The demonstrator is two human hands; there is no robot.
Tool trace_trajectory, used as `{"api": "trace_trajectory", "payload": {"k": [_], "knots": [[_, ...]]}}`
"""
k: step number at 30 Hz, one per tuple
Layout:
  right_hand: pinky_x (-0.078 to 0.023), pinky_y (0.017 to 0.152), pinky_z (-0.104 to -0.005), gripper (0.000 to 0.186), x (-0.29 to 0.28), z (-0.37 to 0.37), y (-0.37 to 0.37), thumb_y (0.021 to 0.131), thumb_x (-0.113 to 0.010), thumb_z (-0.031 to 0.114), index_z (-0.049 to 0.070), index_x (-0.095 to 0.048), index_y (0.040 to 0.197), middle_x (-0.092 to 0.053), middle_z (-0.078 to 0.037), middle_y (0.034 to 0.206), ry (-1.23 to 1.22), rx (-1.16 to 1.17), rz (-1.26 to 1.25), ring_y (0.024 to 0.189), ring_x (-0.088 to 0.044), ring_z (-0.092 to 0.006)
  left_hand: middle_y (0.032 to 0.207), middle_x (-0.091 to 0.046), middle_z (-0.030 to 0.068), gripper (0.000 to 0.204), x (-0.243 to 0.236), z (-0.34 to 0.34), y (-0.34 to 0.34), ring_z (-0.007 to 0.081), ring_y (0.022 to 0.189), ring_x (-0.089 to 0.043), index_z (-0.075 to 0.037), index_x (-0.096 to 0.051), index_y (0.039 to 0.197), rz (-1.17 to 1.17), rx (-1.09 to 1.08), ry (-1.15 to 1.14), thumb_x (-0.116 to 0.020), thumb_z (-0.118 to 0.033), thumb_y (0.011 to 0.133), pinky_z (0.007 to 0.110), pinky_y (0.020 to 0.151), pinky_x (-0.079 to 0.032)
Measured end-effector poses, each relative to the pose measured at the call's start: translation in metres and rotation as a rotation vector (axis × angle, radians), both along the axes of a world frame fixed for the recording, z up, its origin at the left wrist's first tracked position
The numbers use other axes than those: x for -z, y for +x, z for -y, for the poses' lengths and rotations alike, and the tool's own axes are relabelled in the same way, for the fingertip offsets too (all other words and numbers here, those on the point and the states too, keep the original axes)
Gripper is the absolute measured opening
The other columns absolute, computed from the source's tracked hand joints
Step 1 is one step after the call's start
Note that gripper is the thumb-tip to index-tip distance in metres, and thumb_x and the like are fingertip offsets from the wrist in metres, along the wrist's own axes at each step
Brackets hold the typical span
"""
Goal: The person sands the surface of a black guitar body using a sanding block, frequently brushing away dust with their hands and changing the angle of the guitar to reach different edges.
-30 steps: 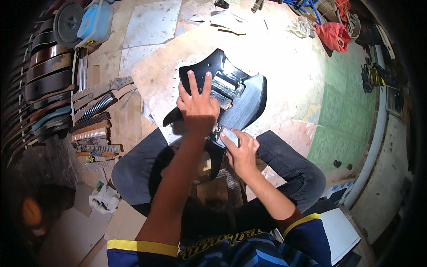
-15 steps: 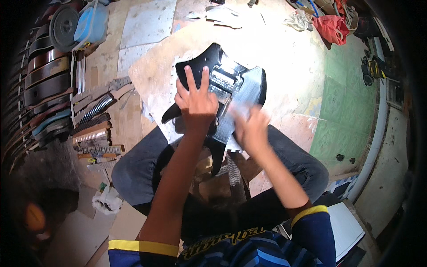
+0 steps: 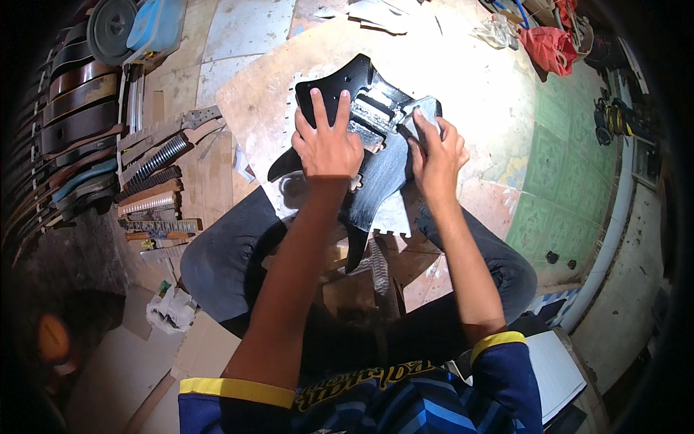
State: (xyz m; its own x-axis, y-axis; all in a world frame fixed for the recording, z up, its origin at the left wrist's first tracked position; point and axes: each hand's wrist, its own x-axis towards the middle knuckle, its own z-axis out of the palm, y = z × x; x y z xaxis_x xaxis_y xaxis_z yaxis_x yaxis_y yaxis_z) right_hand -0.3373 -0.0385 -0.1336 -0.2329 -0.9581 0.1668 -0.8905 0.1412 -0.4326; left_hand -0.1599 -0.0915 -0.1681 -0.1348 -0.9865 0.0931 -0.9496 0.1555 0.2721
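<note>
A black electric guitar body (image 3: pixel 384 172) lies face up between my knees, with routed pickup cavities in its middle. Its right part has a dull, greyish surface, while the left part is glossy. My left hand (image 3: pixel 327 147) presses flat on the glossy part, fingers spread. On the upper right of the body, my right hand (image 3: pixel 439 155) grips a small dark block (image 3: pixel 408 133), mostly hidden by the fingers. Under the body is a whitish mat (image 3: pixel 394 217) with a toothed edge.
Guitar necks and toothed strips (image 3: pixel 163 155) lie at the left, beside a row of curved guitar sides (image 3: pixel 79 116). A blue container (image 3: pixel 155 27) stands at the upper left. A red bag (image 3: pixel 548 50) and a coil of dark cable (image 3: pixel 607 119) are at the right.
My right hand has moved up and outward along the dull part, from blurred motion to a sharp view. The left hand stays pressed on the body.
</note>
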Motion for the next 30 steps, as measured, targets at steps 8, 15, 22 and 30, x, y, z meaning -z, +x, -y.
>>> {"api": "trace_trajectory", "payload": {"k": [8,15,22,30], "knots": [[-0.039,0.099,-0.0591,0.044,0.004,-0.090,0.043,0.092,-0.066,0.011,0.031,-0.067,0.131,-0.057,-0.019,0.135,0.279,-0.350,-0.011,0.120,-0.054,-0.0416,0.164,-0.030,0.0195,0.071,0.000,-0.002,0.007,0.0521,0.136,-0.039,-0.029,-0.046,0.155,0.039,-0.020,0.016,-0.058,-0.022,0.086,0.062,0.103,-0.038],[-0.036,0.103,-0.0572,0.045,0.037,-0.068,0.029,0.093,-0.067,0.010,0.020,-0.065,0.137,-0.056,-0.026,0.134,0.112,-0.054,0.012,0.121,-0.051,-0.0445,0.165,-0.030,0.0195,0.074,-0.004,0.002,0.001,0.0527,0.136,-0.039,-0.030,-0.044,0.156,0.010,-0.009,0.044,-0.059,-0.024,0.084,0.062,0.101,-0.038],[-0.041,0.099,-0.0550,0.050,0.031,-0.029,-0.011,0.092,-0.071,0.020,0.020,-0.061,0.141,-0.057,-0.028,0.129,0.153,-0.177,-0.082,0.116,-0.054,-0.0425,0.168,-0.023,0.0145,0.071,-0.006,0.000,0.003,0.0476,0.141,-0.033,-0.035,-0.044,0.155,0.021,-0.042,0.140,-0.061,-0.030,0.085,0.056,0.103,-0.035],[-0.034,0.103,-0.0528,0.058,0.020,-0.122,0.052,0.088,-0.070,0.013,0.032,-0.062,0.142,-0.055,-0.022,0.140,0.166,-0.274,0.040,0.124,-0.052,-0.0420,0.170,-0.019,0.0142,0.073,-0.008,0.000,-0.003,0.0484,0.144,-0.029,-0.036,-0.041,0.156,-0.006,-0.033,0.210,-0.060,-0.031,0.086,0.056,0.104,-0.035]]}}
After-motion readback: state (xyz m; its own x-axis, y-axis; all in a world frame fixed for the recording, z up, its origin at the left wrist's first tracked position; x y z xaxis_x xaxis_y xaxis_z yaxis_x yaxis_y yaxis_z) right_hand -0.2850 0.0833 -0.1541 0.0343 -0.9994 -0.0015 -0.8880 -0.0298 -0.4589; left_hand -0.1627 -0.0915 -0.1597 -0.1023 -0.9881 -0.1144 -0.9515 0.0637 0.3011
